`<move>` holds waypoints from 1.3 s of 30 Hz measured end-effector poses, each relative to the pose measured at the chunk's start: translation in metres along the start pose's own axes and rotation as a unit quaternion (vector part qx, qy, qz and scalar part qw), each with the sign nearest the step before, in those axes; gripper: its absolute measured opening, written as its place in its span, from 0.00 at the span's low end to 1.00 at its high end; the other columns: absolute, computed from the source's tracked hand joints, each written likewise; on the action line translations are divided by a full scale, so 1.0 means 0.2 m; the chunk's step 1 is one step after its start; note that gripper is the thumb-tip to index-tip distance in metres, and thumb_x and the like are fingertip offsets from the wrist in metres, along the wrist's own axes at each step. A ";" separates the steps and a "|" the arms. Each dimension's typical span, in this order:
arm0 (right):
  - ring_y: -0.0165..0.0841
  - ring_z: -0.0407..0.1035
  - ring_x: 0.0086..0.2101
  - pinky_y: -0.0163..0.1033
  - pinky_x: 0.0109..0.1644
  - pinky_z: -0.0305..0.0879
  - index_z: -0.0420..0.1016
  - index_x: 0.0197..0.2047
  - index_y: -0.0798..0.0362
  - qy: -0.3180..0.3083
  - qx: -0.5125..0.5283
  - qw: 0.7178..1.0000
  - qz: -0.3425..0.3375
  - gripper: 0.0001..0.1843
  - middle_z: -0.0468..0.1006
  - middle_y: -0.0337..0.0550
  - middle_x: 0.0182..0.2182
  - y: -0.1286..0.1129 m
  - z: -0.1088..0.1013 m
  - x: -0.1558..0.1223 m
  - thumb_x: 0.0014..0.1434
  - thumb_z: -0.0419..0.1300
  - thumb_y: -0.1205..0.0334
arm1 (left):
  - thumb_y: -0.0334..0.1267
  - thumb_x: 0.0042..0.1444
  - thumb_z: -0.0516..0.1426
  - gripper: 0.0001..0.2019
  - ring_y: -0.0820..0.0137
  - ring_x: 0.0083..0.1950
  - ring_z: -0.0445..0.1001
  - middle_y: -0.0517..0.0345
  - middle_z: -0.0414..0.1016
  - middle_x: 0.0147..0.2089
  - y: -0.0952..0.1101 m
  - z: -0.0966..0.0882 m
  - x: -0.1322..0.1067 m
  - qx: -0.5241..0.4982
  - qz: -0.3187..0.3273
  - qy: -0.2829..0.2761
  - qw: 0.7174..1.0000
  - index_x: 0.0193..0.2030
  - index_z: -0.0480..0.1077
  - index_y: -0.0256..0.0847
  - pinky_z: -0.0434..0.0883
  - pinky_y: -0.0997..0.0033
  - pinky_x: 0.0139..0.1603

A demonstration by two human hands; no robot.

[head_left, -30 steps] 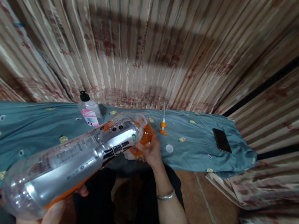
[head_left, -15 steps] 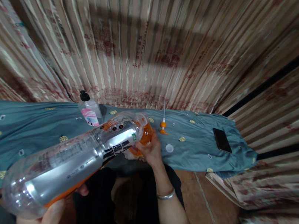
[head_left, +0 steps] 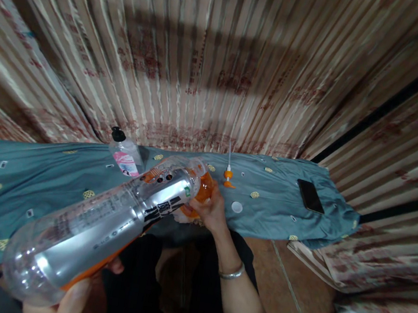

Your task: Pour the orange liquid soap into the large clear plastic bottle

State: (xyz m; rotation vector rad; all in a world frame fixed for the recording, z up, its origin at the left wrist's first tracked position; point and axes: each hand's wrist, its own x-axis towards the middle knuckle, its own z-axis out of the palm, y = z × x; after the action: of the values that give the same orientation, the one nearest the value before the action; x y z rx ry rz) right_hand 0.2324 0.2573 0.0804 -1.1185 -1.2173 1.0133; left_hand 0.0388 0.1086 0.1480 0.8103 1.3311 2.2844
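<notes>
My left hand (head_left: 73, 298) grips the base of the large clear bottle (head_left: 105, 219), tilted, neck pointing far-right. My right hand (head_left: 210, 211) is closed around the small orange bottle (head_left: 204, 190) at that neck, over the near edge of the blue cloth (head_left: 32, 182). An orange pump (head_left: 227, 175) stands just beyond.

Clear glossy plastic on the big bottle (head_left: 97, 223), silvery shiny label film — soft matt teal cloth (head_left: 33, 177) beneath. Smooth black glass on the phone (head_left: 310, 196); polished metal bangle (head_left: 231, 274); pleated woven curtain (head_left: 208, 57).
</notes>
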 end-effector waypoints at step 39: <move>0.51 0.87 0.53 0.52 0.58 0.85 0.76 0.60 0.48 -0.020 -0.034 0.999 -0.002 0.39 0.90 0.51 0.52 0.00 -0.01 0.00 0.48 0.81 0.49 | 0.46 0.43 0.79 0.29 0.67 0.27 0.72 0.59 0.82 0.41 0.02 0.02 -0.02 -0.004 -0.003 -0.007 1.000 0.53 0.83 0.45 0.73 0.65 0.24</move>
State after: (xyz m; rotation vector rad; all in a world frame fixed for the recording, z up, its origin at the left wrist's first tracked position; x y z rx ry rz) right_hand 0.2352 0.2574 0.0797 -1.1520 -1.2936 1.0021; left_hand 0.0432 0.1070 0.1516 0.8160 1.3154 2.2747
